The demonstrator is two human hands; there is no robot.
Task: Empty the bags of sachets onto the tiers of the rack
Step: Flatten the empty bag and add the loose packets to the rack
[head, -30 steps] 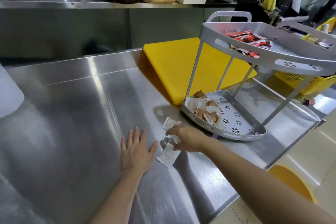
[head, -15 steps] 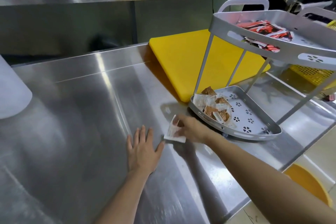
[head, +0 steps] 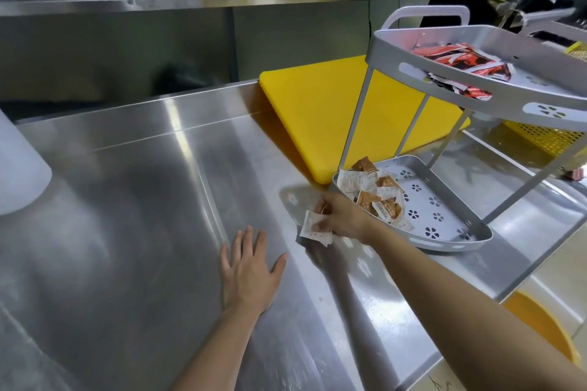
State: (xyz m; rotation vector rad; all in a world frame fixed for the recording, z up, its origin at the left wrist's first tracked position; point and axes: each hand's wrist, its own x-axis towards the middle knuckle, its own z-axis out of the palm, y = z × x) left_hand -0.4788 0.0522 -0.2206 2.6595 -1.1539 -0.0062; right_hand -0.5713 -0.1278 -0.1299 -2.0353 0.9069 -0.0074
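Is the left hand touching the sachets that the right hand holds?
Apart. The head view shows bare counter between the left hand and the sachets in the right hand.

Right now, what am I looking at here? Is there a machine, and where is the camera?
No machine: a person works bare-handed, filmed by a camera worn on their head, looking down at a steel counter. The left hand lies flat on it. The right hand grips small white paper sachets beside a grey two-tier metal rack. Brown-and-white sachets lie in its lower tier, red sachets in the upper. A yellow cutting board sits behind.
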